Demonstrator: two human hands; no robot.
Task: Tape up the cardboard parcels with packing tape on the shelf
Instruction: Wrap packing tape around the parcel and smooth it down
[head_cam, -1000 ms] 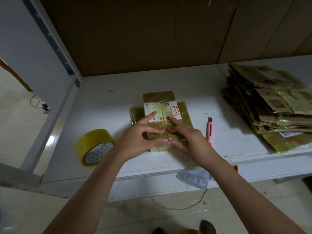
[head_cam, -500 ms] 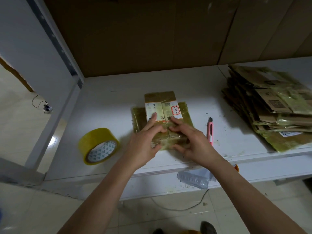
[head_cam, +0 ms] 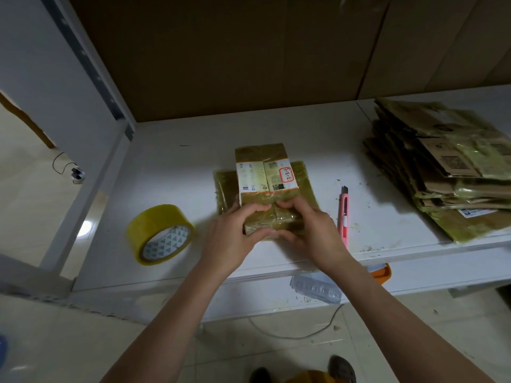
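Your left hand [head_cam: 231, 236] and right hand [head_cam: 313, 234] both grip the near end of the taped cardboard parcel [head_cam: 266, 186], which lies in the middle of the white shelf [head_cam: 318, 134] on a flatter parcel. If you pull it toward you too fast, it can slide off the near edge. The tape roll [head_cam: 160, 233] at left and the pink cutter [head_cam: 344, 217] at right lie apart from your hands.

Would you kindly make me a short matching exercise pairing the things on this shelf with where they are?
Things:
1. tape roll
2. pink cutter
3. parcel stack
4. labelled parcel

Places:
A. far right of the shelf
B. gripped by left hand and right hand
C. left of the hands
D. just right of the right hand

Pairs: 1-C, 2-D, 3-A, 4-B
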